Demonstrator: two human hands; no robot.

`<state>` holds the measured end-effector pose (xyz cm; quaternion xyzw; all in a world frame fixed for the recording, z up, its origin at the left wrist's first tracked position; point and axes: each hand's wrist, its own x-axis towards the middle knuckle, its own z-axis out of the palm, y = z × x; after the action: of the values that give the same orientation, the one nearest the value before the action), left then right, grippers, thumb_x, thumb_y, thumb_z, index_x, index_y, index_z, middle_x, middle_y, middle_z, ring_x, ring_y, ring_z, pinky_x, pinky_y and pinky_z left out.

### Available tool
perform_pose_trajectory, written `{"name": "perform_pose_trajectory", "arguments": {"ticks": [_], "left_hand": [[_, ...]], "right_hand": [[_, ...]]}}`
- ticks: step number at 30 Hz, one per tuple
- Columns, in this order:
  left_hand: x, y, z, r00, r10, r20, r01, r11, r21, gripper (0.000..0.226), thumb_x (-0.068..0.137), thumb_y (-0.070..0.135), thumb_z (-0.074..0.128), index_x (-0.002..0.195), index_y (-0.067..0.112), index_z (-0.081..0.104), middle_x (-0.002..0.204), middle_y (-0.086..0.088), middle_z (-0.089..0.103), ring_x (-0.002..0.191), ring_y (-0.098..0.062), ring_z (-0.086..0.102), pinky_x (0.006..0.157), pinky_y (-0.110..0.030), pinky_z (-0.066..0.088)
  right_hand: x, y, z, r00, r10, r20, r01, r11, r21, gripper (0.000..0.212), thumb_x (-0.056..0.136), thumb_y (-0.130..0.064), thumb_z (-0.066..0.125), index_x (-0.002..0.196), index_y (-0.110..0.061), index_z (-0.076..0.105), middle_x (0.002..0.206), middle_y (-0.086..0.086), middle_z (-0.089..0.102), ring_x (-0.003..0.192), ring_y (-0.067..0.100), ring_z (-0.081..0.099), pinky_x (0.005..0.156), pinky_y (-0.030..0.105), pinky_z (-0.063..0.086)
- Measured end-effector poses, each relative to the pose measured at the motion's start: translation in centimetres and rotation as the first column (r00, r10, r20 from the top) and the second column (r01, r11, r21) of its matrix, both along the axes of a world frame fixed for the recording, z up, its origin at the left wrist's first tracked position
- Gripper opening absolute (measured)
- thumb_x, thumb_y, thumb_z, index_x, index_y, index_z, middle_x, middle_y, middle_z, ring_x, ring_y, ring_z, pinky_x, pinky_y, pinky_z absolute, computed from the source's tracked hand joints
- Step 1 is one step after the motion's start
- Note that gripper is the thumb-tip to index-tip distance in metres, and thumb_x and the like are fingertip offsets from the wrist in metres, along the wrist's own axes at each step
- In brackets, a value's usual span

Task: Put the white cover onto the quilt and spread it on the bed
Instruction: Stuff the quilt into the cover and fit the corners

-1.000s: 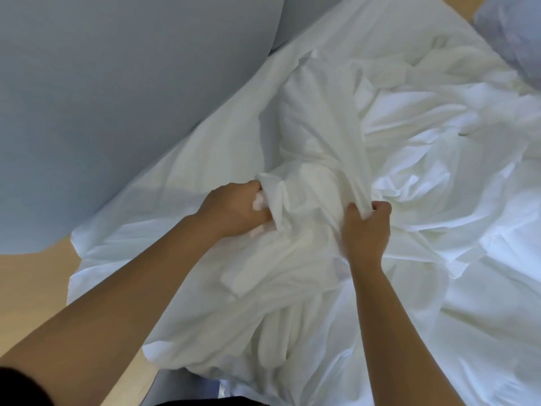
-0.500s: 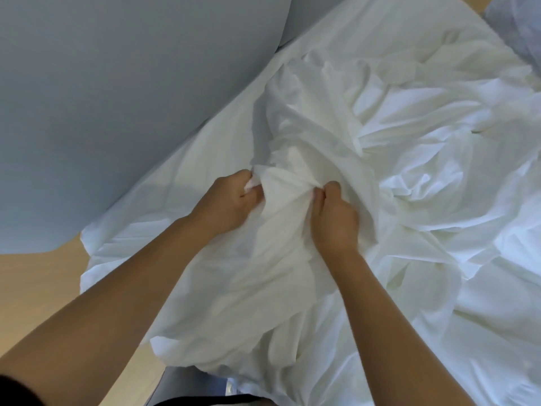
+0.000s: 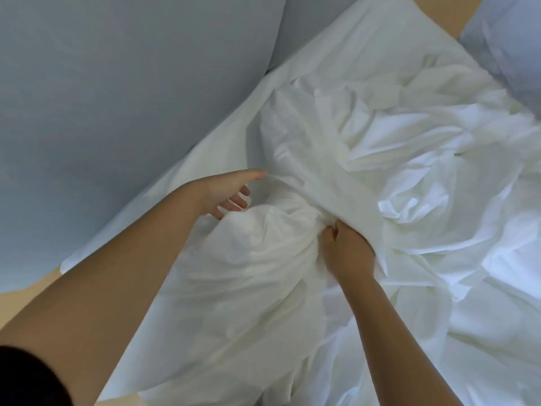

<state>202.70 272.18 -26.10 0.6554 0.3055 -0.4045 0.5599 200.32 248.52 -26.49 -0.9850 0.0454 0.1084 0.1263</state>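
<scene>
A crumpled white cover [image 3: 395, 159] lies heaped over the bed [image 3: 222, 148], with the quilt bundled in the same white folds so I cannot tell one from the other. My right hand [image 3: 347, 250] grips a bunched fold of the white fabric near the middle of the heap. My left hand [image 3: 227, 191] hovers just left of that bunch with its fingers spread and straight, holding nothing, fingertips close to the cloth.
A grey-blue wall [image 3: 117, 98] runs along the left side of the bed. A strip of wooden floor [image 3: 26, 297] shows at lower left. A pale blue pillow [image 3: 506, 33] sits at the top right corner.
My left hand has let go of the fabric and opened, drawing slightly left. My right hand has kept its grip and shifted down and right, pulling the fold tighter.
</scene>
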Motion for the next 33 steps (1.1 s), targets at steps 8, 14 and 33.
{"name": "perform_pose_trajectory", "arguments": {"ticks": [8, 14, 33], "left_hand": [[13.2, -4.3, -3.8, 0.907, 0.422, 0.008, -0.416, 0.896, -0.154, 0.081, 0.074, 0.051, 0.072, 0.139, 0.014, 0.041, 0.132, -0.012, 0.052, 0.115, -0.033, 0.053, 0.101, -0.042, 0.043], [15.2, -10.2, 0.5, 0.727, -0.25, 0.64, 0.018, 0.938, 0.346, 0.019, 0.091, 0.012, 0.049, 0.107, 0.014, 0.058, 0.109, -0.01, 0.064, 0.102, -0.029, 0.06, 0.083, -0.03, 0.047], [18.8, -16.9, 1.3, 0.973, 0.134, 0.187, -0.09, 0.97, -0.225, 0.065, 0.085, 0.067, 0.047, 0.124, 0.015, 0.056, 0.108, -0.002, 0.059, 0.1, -0.021, 0.056, 0.088, -0.03, 0.044]], "right_hand": [[1.8, 3.7, 4.0, 0.937, 0.348, 0.021, -0.347, 0.937, -0.038, 0.024, 0.087, -0.033, 0.043, 0.081, -0.016, 0.059, 0.077, -0.001, 0.064, 0.071, 0.018, 0.061, 0.063, 0.028, 0.047], [9.4, 4.5, 7.6, 0.969, 0.041, 0.245, -0.132, 0.92, 0.368, 0.007, 0.089, -0.024, 0.054, 0.09, -0.017, 0.053, 0.08, -0.01, 0.051, 0.077, 0.01, 0.05, 0.068, 0.016, 0.04], [13.9, -5.5, 4.4, 0.719, -0.688, -0.099, 0.443, 0.343, 0.829, 0.033, 0.1, -0.034, 0.038, 0.072, -0.027, 0.053, 0.075, -0.011, 0.058, 0.068, 0.001, 0.054, 0.061, 0.011, 0.042]]}}
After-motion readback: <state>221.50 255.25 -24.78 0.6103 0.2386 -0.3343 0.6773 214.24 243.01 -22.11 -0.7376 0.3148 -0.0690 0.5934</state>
